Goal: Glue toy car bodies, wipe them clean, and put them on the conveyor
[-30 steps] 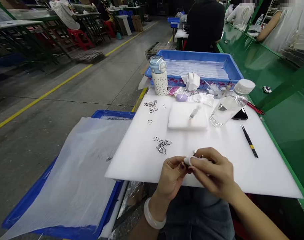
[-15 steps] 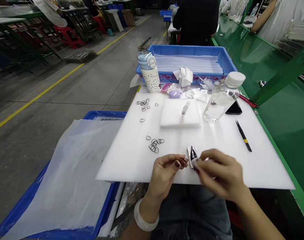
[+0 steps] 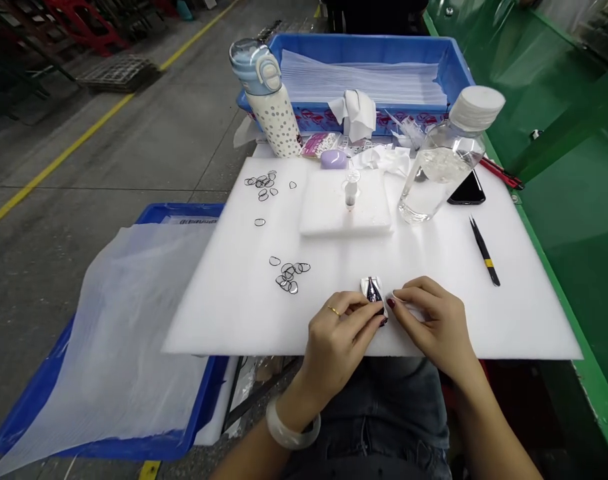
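Note:
A glossy dark piece with a pointed top point(image 3: 373, 289) lies on a small white wrapped pad point(image 3: 365, 283) near the front edge of the white foam board point(image 3: 224, 300). My left hand point(image 3: 337, 337) has its fingers closed at the lower end of the dark piece, covering it; whatever is between the fingertips is hidden. Just to the right, my right hand point(image 3: 437, 323) pinches a small white wad point(image 3: 395, 297), partly covered by the fingers. Several thin black rings point(image 3: 288, 272) lie left of the hands, with a second group point(image 3: 263, 181) farther back.
Behind the hands, a small vial point(image 3: 351, 192) stands on a foam block point(image 3: 314, 207). Tweezers point(image 3: 484, 250), a clear bottle point(image 3: 437, 170), a phone point(image 3: 468, 191) and a dotted flask point(image 3: 277, 120) surround it. A blue tray point(image 3: 364, 47) is behind; another point(image 3: 204, 393) sits low left.
My left hand, which held a thin black ring up beside the pad, has turned over and moved its fingertips onto the dark piece. My right hand has drawn slightly away. The view has tilted down.

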A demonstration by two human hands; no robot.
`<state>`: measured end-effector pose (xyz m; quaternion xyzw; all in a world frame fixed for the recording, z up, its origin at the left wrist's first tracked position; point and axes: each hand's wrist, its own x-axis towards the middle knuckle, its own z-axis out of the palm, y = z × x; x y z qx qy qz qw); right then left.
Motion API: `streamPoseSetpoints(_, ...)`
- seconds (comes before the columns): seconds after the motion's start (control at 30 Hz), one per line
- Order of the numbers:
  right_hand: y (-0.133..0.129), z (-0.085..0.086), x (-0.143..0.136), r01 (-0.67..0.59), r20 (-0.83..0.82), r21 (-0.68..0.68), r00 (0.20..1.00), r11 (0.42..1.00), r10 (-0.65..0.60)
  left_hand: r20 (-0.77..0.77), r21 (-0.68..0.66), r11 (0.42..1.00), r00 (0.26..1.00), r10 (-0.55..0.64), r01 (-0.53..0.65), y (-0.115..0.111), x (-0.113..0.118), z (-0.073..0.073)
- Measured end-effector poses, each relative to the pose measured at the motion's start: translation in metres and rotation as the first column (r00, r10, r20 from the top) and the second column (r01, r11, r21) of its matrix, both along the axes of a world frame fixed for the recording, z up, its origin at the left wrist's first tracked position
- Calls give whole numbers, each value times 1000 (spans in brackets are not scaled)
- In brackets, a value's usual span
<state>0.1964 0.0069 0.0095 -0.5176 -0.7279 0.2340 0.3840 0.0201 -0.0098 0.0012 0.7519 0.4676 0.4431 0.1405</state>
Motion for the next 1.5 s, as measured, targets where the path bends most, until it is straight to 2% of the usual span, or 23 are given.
streamPoseSetpoints(0.27,-1,1,2,-42,41,-31,998,999,44,114,-200,980,993,44,-20,3,-8,3)
streamPoseSetpoints(0.57,-1,1,2,-54,72,-9,996,999,54,78,-249,967,994,71,-50,2,-9,1)
streamPoseSetpoints(0.73,1,3,2,-64,65,-63,996,996,68,85,-278,960,994,69,-43,4,-9,3)
streamPoseSetpoints(0.83,2,6,3,-87,72,-160,992,983,100,74,-309,951,996,39,-14,9,-12,6)
streamPoseSetpoints(0.93,4,10,4,-103,61,-254,991,962,122,42,-354,933,997,-59,70,14,-18,8)
streamPoseSetpoints(1.03,4,11,3,-88,59,-260,992,962,107,34,-381,914,990,-138,141,19,-22,10)
streamPoseSetpoints(1.2,4,10,2,-73,77,-249,993,966,95,49,-407,903,990,-131,139,20,-21,12)
streamPoseSetpoints(1.5,7,14,4,-94,89,-292,988,952,125,63,-506,849,988,-142,155,24,-21,18)
